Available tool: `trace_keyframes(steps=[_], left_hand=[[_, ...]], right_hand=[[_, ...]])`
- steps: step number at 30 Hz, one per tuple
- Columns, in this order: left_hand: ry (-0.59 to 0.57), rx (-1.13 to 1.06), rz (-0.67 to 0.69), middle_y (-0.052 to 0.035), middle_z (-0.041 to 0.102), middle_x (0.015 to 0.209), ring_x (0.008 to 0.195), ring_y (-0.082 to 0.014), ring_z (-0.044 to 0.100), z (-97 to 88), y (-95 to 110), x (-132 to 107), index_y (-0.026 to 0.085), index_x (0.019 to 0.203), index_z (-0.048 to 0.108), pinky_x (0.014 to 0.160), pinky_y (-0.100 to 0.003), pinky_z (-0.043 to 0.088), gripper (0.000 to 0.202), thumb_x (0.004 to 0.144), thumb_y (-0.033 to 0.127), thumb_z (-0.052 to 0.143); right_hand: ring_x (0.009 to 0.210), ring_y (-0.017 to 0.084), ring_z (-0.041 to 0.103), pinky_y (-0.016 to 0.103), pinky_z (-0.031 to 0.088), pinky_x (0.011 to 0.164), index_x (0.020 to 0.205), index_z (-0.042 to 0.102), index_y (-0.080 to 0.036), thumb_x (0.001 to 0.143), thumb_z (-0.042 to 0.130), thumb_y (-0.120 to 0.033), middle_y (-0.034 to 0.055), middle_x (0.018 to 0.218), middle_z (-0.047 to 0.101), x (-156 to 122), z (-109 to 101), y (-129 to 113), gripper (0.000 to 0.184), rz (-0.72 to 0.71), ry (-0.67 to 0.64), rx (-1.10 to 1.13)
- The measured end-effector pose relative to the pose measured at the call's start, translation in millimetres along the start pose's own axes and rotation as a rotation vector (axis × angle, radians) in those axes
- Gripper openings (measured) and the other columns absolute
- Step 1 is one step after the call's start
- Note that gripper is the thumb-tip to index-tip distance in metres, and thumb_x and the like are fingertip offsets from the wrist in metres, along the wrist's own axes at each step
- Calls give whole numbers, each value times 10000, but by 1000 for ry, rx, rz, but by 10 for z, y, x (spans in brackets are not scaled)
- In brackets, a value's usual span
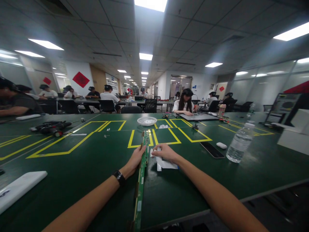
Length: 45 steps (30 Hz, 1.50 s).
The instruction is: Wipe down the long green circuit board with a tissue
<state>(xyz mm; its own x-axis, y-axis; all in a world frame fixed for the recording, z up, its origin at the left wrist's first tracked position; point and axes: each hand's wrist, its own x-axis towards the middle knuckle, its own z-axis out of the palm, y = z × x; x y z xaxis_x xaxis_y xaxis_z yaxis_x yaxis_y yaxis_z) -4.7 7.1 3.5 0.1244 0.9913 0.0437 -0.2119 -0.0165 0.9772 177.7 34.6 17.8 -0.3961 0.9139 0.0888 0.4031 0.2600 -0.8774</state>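
A long, narrow green circuit board [139, 196] stretches from the near table edge up to the middle of my view. My left hand [136, 158], with a black band at the wrist, is closed around the board near its far part. To the right of the board, my right hand [165, 152] pinches a small white piece [152, 153], which looks like paper or a wipe, close to the board's edge. Whether it touches the board I cannot tell. Under the right hand, white sheets [166, 164] lie on the table.
On the green table [188, 190] are yellow tape outlines, a white basket [147, 121], a phone [211, 149], a white earbud case [221, 145] and a water bottle [240, 143]. A white slab [21, 190] lies at left, black gear [51, 127] beyond. A person [184, 104] sits opposite.
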Motion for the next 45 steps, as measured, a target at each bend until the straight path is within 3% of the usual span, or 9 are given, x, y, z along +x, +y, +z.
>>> trace_keyframes(steps=[5, 8, 18, 32, 45], left_hand=[[-110, 28, 62, -79, 692, 933, 758, -159, 647, 24, -40, -24, 144, 1128, 553, 696, -257, 511, 417, 814, 416, 590], [-112, 51, 73, -77, 686, 958, 776, -158, 642, 13, -56, -30, 152, 1124, 552, 700, -252, 503, 413, 823, 435, 567], [-150, 61, 64, -32, 673, 806, 608, -110, 585, 38, -50, -57, 169, 1106, 541, 582, -209, 469, 402, 826, 458, 551], [-138, 45, 40, -44, 685, 834, 670, -128, 622, 41, 1, -88, 170, 1099, 545, 599, -211, 489, 384, 826, 439, 561], [-145, 26, 44, -54, 690, 825, 674, -134, 642, 17, -82, -27, 158, 1144, 524, 596, -213, 505, 412, 837, 431, 556]], right_hand=[[533, 85, 522, 180, 375, 494, 890, 661, -123, 721, 676, -400, 37, 740, 688, -36, 24, -39, 325, 63, -48, 230], [530, 84, 523, 178, 384, 498, 859, 665, -117, 732, 675, -387, 52, 742, 693, -37, 24, -37, 299, 70, -53, 283], [532, 84, 546, 177, 415, 504, 871, 681, -127, 751, 663, -355, 37, 733, 700, -12, 62, -7, 258, 88, -37, 329], [547, 94, 564, 183, 438, 518, 871, 680, -134, 748, 668, -319, 31, 714, 700, -58, 49, -98, 222, 132, -24, 370], [569, 98, 588, 186, 456, 540, 867, 674, -114, 727, 675, -318, 39, 718, 698, -66, 62, -99, 247, 122, -1, 365]])
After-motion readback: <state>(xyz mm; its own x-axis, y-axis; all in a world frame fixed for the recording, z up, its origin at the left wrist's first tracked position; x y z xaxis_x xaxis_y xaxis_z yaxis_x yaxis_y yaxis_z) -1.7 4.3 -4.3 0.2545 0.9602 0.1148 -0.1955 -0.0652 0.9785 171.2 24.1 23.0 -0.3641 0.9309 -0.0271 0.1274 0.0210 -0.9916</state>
